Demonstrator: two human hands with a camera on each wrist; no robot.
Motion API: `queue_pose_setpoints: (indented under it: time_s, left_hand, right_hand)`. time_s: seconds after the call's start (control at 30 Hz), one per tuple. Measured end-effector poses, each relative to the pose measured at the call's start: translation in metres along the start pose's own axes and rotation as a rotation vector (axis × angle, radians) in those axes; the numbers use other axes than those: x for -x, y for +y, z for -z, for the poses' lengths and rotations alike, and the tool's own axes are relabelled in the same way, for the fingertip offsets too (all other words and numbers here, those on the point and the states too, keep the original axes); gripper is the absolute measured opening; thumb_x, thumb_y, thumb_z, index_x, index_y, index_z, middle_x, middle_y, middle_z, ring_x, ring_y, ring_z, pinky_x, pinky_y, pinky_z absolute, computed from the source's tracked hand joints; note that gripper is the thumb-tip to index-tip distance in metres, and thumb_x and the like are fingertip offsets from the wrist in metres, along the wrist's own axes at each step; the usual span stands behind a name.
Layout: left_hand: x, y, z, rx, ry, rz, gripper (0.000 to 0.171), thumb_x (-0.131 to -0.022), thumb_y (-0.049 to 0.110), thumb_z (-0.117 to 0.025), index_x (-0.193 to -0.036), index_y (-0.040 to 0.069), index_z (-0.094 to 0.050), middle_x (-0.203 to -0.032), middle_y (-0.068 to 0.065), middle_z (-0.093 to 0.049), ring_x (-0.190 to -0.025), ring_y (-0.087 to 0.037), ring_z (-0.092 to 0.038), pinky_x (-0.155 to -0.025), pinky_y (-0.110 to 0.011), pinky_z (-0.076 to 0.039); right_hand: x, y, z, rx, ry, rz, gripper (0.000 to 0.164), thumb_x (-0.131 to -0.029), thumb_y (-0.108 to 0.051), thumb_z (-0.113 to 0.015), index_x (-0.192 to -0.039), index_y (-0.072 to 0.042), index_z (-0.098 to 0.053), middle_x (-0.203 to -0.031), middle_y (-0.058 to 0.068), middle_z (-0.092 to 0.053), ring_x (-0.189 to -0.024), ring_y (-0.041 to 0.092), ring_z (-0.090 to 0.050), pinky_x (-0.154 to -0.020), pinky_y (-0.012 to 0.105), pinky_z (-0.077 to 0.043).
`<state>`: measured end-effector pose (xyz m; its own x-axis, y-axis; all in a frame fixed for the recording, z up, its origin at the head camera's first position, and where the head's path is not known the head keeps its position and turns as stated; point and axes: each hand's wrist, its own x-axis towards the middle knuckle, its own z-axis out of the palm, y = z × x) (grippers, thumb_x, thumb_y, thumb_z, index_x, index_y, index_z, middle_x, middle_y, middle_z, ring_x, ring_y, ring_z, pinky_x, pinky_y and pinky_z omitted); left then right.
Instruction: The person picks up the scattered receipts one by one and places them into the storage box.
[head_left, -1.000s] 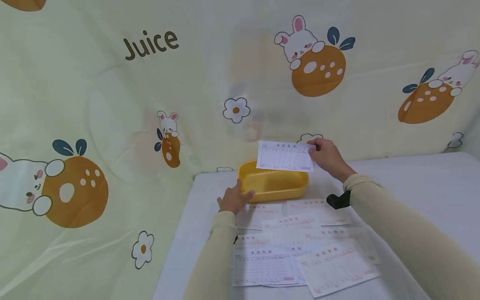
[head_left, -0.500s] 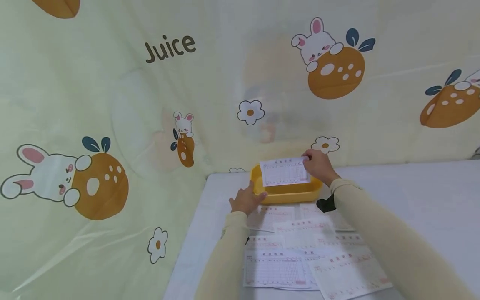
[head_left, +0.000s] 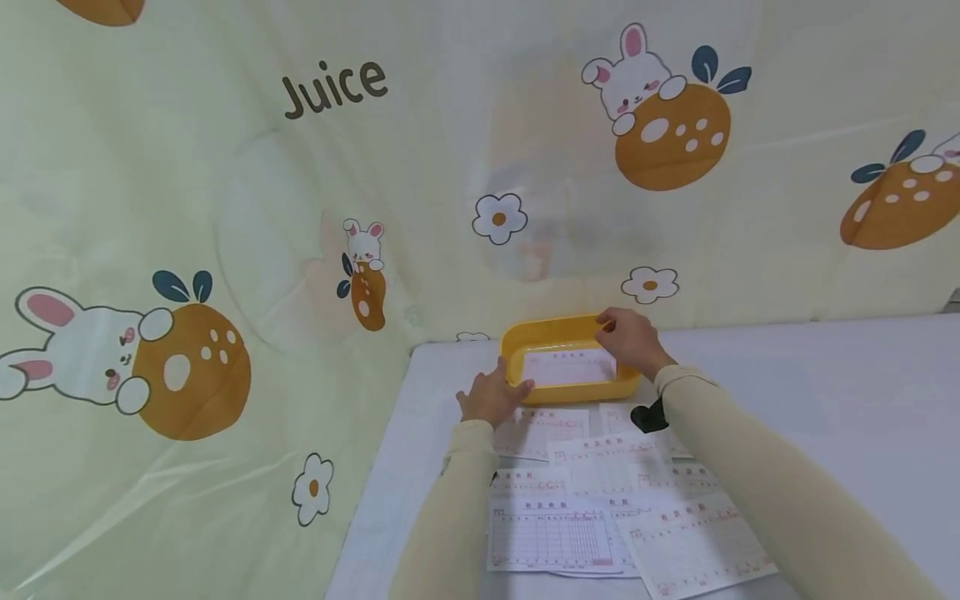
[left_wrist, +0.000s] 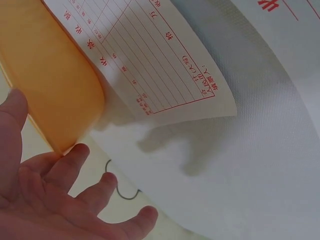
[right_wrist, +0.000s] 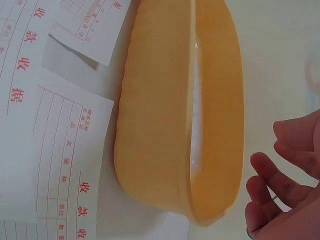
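Note:
In the head view, a yellow plastic basin (head_left: 570,395) stands at the back of the table, with a printed receipt slip (head_left: 567,367) lying inside it. My left hand (head_left: 491,398) touches the basin's near-left corner with thumb and index finger; its other fingers are spread, as the left wrist view shows at the basin's rim (left_wrist: 50,142). My right hand (head_left: 632,340) hovers over the basin's right end. In the right wrist view its loosely bent fingers (right_wrist: 287,185) hold nothing and stand apart from the basin wall (right_wrist: 155,110).
Several red-printed receipt slips (head_left: 551,537) overlap on the white-covered table (head_left: 810,392) in front of the basin. A cartoon-printed curtain (head_left: 420,125) hangs behind and to the left. A dark wrist mount (head_left: 649,417) sits under my right sleeve.
My right hand lowered the slip into the basin and let it go; it now lies on the bottom. My left hand stayed at the basin's corner. The head view shifted slightly.

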<state>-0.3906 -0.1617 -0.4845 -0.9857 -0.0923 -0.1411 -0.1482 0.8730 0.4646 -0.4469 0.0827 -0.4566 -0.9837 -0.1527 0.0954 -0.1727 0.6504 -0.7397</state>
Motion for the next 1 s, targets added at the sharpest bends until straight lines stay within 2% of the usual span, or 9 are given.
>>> queue_pose_setpoints:
  time_s: [0.17,0.57,0.83,1.0]
  left_hand:
    - [-0.001,0.006,-0.003,0.012,0.002,-0.013,0.083,-0.104,0.057,-0.064,-0.169,0.016,-0.034,-0.16,-0.014,-0.053,-0.15,-0.038,-0.043,-0.122,-0.072,-0.016]
    - [0.003,0.0,-0.001,0.027,0.009,-0.024,0.082,-0.105,0.054,-0.064,-0.169,0.012,-0.035,-0.158,-0.017,-0.054,-0.147,-0.039,-0.046,-0.121,-0.073,-0.016]
    - [0.005,-0.001,-0.001,0.019,0.001,-0.042,0.082,-0.105,0.055,-0.063,-0.169,0.011,-0.033,-0.158,-0.019,-0.053,-0.148,-0.041,-0.044,-0.12,-0.075,-0.016]
    - [0.005,-0.001,-0.001,0.02,0.003,-0.047,0.082,-0.105,0.055,-0.062,-0.169,0.012,-0.033,-0.158,-0.019,-0.054,-0.149,-0.041,-0.043,-0.12,-0.075,-0.016]
  right_hand:
    - [0.008,0.0,0.011,0.029,0.009,-0.01,0.04,-0.107,-0.01,-0.059,-0.142,0.01,-0.057,-0.138,0.033,-0.06,-0.122,0.048,-0.058,-0.107,0.061,-0.047]
    - [0.043,0.008,0.02,-0.051,0.049,0.147,0.034,-0.105,-0.007,-0.065,-0.134,0.011,-0.063,-0.13,0.031,-0.066,-0.122,0.047,-0.057,-0.107,0.06,-0.047]
    - [0.075,0.018,0.032,-0.072,0.066,0.139,0.035,-0.105,-0.012,-0.068,-0.134,0.008,-0.064,-0.131,0.027,-0.067,-0.122,0.045,-0.057,-0.105,0.059,-0.048]
    - [0.103,0.023,0.043,-0.092,0.043,0.1,0.037,-0.106,-0.016,-0.068,-0.138,0.004,-0.064,-0.135,0.025,-0.065,-0.126,0.044,-0.055,-0.105,0.061,-0.049]
